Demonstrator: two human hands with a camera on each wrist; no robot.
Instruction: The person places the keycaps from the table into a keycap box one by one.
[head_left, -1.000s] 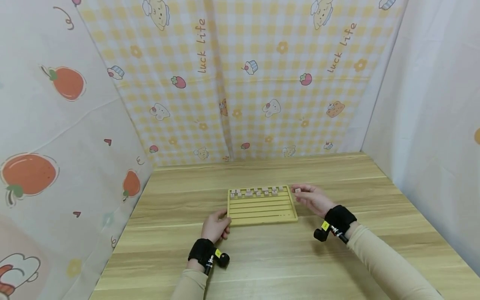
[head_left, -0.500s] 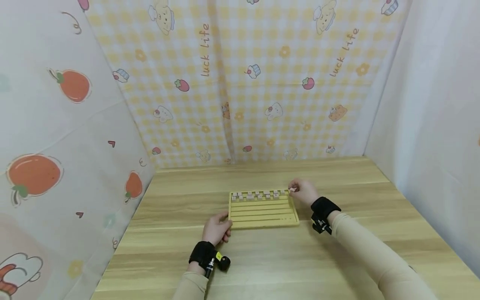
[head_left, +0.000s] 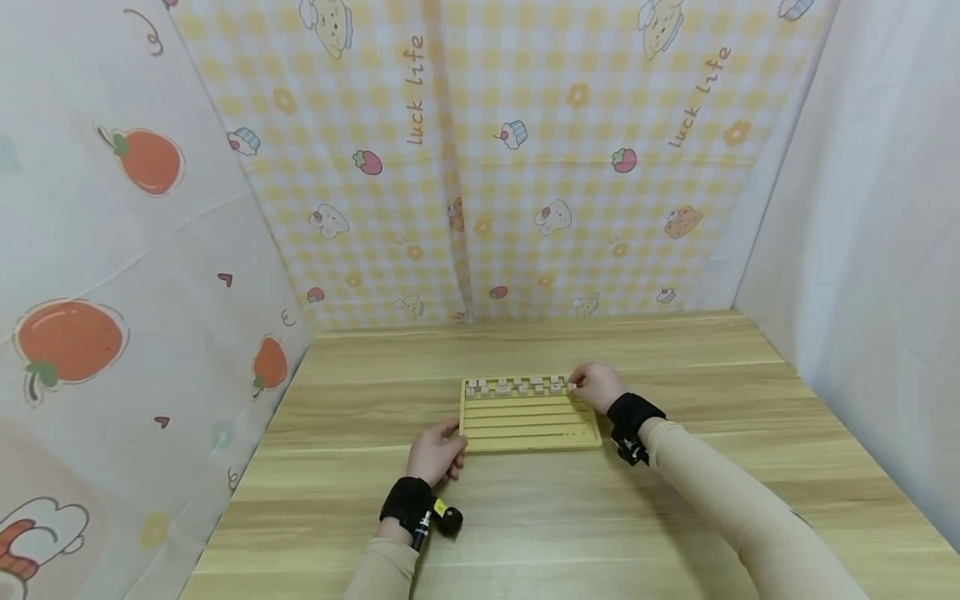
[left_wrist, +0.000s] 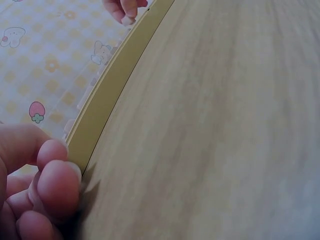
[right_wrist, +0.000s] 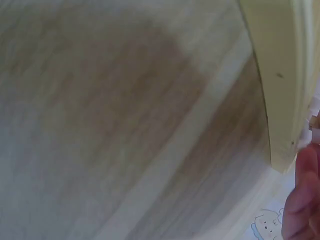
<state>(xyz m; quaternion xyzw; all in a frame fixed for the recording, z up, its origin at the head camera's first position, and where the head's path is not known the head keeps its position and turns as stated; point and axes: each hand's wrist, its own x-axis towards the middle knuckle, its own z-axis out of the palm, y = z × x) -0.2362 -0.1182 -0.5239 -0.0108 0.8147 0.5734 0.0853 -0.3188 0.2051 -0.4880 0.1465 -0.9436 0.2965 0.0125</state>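
Observation:
A yellow ridged tray (head_left: 517, 427) lies on the wooden table, with small pale blocks (head_left: 502, 389) in two rows along its far side. My left hand (head_left: 433, 454) holds the tray's near left corner, thumb and finger right at its edge in the left wrist view. My right hand (head_left: 597, 386) is over the far right corner and pinches one small pale block (head_left: 572, 388) at the right end of the second row. That block (left_wrist: 128, 21) also shows under the right fingertips in the left wrist view. The fingers (right_wrist: 301, 205) are partly cut off in the right wrist view.
Bare table (head_left: 555, 525) lies in front of the tray. A yellow checked cloth (head_left: 517, 250) hangs behind the table, and white cloths (head_left: 847, 250) stand at both sides. Each wrist wears a black strap (head_left: 407, 502) with a small camera.
My right hand has moved left from beside the tray to over its far right corner, bringing the block to the row's end. The left hand stays at the tray's corner.

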